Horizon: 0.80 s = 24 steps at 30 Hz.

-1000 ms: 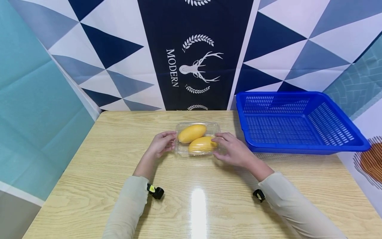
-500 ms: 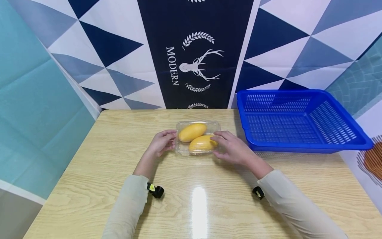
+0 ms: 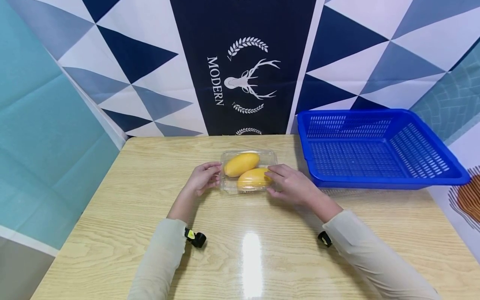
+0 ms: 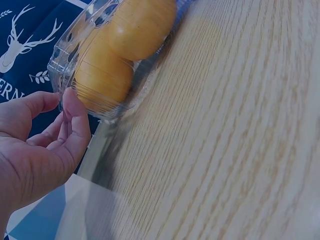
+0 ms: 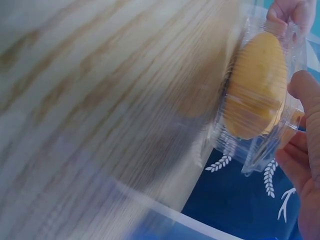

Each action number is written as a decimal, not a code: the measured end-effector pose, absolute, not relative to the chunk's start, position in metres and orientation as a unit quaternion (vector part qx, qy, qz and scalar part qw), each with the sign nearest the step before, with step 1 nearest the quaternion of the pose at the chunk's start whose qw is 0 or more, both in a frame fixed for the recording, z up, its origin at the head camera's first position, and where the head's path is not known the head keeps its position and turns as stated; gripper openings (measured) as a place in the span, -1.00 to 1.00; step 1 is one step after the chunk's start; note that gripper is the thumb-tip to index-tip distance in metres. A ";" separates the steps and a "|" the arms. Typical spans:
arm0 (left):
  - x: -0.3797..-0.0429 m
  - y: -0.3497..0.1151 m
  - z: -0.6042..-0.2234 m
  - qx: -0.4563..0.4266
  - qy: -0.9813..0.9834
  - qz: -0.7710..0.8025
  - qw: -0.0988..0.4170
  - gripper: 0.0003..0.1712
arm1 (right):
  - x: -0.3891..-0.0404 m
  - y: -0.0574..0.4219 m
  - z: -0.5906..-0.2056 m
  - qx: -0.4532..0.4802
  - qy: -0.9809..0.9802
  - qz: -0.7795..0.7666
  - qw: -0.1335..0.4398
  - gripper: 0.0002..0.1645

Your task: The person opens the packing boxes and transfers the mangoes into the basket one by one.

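Observation:
A clear plastic clamshell box [image 3: 268, 156] lies near the back edge of the table, with two yellow mangoes [image 3: 241, 164] side by side inside. My left hand [image 3: 204, 178] pinches the rim at the box's left end between thumb and fingers. In the left wrist view, that hand [image 4: 47, 142] shows its thumb and index fingertips at the lip of the plastic. My right hand [image 3: 292, 186] holds the right end, fingertips over the lid's corner. The right wrist view has the right hand's fingers [image 5: 295, 162] around the box's corner, close to one mango [image 5: 257, 85].
A blue perforated plastic basket [image 3: 354, 160] stands at the back right, a short way from my right hand. The wooden table [image 3: 123, 216] ends at a patterned cloth backdrop [image 3: 240, 83]. Black wrist cameras [image 3: 196, 239] sit at both cuffs.
Both hands keep their places on the box. The head view has tilted very slightly, so the scene sits a little higher in it.

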<state>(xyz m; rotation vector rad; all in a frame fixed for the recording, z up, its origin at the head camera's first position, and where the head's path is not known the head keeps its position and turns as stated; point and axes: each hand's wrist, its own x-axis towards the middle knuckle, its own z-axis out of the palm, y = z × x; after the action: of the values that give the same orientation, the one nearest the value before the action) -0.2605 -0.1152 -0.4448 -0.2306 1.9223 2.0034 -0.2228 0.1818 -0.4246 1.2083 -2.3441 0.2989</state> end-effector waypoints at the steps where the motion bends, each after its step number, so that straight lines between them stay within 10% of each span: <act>1: -0.260 -0.115 -0.445 -0.082 0.679 0.708 0.177 -0.58 | -0.223 0.182 -0.425 0.445 -0.854 0.105 0.250 -0.49; 24: -0.261 -0.114 -0.443 -0.089 0.678 0.707 0.179 -0.59 | -0.228 0.178 -0.432 0.472 -0.804 0.038 0.359 -0.57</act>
<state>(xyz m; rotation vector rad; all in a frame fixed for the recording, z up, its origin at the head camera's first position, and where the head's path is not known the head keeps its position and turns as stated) -0.2614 -0.1144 -0.4428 -0.2512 1.9160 1.9996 -0.2277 0.1776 -0.4320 1.2176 -2.0749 0.0973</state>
